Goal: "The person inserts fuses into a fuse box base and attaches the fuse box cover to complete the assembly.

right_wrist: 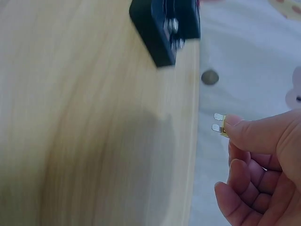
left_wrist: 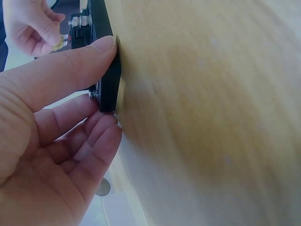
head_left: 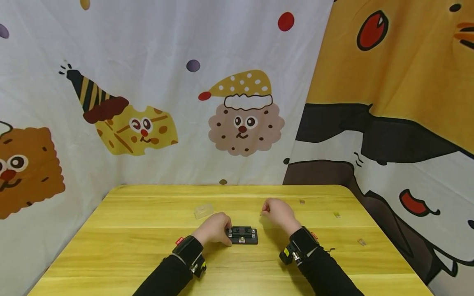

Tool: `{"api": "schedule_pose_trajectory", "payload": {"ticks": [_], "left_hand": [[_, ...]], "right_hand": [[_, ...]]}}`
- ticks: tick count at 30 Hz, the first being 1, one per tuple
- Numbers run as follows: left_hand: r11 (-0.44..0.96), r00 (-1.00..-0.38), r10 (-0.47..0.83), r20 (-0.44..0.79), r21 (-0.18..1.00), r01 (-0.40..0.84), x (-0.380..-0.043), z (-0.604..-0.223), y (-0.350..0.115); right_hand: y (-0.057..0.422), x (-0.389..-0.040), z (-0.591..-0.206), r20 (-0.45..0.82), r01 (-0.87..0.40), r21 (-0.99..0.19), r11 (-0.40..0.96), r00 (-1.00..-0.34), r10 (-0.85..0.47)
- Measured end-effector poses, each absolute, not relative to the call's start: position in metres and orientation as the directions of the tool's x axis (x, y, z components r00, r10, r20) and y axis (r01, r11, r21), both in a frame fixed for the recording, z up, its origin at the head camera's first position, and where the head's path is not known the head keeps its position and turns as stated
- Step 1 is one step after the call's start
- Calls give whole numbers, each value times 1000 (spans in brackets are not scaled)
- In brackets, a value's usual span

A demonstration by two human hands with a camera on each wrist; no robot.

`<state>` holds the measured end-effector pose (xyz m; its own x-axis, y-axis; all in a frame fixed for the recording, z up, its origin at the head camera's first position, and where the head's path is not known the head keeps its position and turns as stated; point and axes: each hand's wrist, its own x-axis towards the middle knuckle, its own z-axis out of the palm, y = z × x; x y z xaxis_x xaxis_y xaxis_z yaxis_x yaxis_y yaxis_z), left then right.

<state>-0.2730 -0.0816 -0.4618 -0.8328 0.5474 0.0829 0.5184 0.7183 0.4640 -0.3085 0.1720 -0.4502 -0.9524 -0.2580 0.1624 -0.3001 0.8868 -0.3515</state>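
A black fuse block with metal screw terminals lies flat on the wooden table in the head view. Its left end is held by my left hand, with the thumb on the near side; the left wrist view shows that thumb along the block's base edge. My right hand is raised to the right of the block, apart from it. Between thumb and forefinger it pinches a small yellow blade fuse, whose two metal prongs stick out in the right wrist view.
Behind the block lies a clear plastic cover. Three small pieces lie spread on the right: a reddish one, a yellow-green one and a pale brownish one. A printed curtain hangs behind the wooden table.
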Motion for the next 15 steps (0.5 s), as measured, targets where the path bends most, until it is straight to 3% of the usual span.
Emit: {"api": "schedule_pose_trajectory", "payload": {"ticks": [15], "left_hand": [[713,-831,549,86,471,520,-272,-462,-80]], "right_hand": [[131,-289,-441,214,-456,-338,823,-889,-405]]}}
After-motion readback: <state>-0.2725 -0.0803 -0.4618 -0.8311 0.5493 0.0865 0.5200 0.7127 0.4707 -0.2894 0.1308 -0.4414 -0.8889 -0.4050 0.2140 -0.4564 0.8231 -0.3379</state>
